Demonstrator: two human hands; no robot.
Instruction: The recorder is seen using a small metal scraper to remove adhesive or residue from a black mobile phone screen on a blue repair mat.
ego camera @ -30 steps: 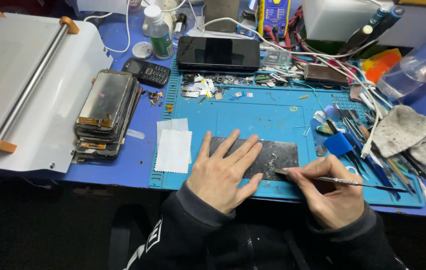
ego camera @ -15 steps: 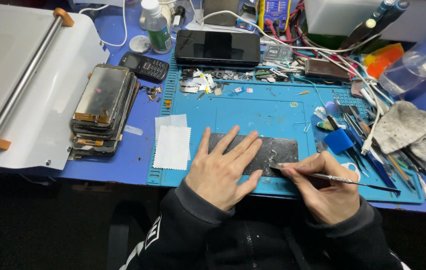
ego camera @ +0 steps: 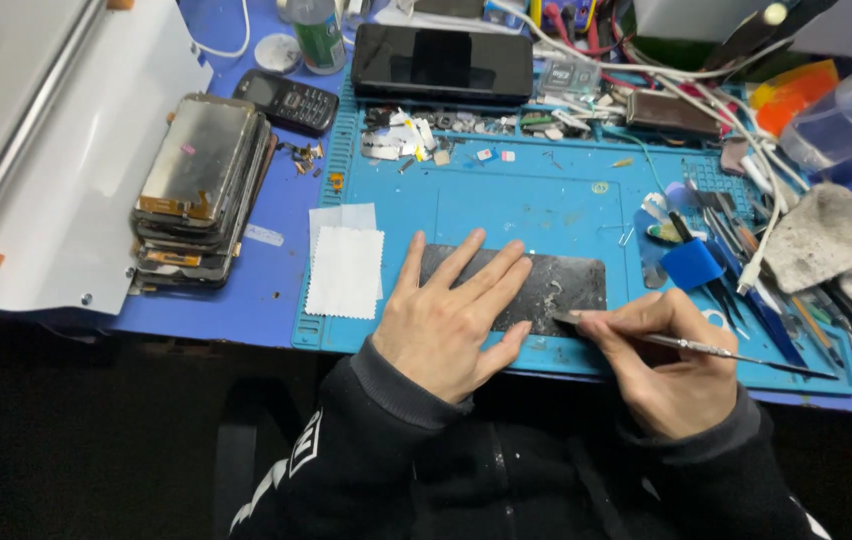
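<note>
Scraping away at a dark phone panel [ego camera: 556, 285] on the blue work mat [ego camera: 536, 205].

Left hand [ego camera: 446, 320] spread flat, pinning the panel's left end at the mat's near edge; right hand [ego camera: 661, 355] pinched shut on a thin metal tool [ego camera: 706, 348], tip at the panel's near edge. White wipes [ego camera: 346, 262] on the mat's left end, stack of phone screens [ego camera: 201, 190] further left, grey rag [ego camera: 831, 240] past the right side.

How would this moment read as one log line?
left hand: flat on dark scratched phone panel | right hand: holds thin metal tool, tip at panel edge | base: blue work mat
</note>
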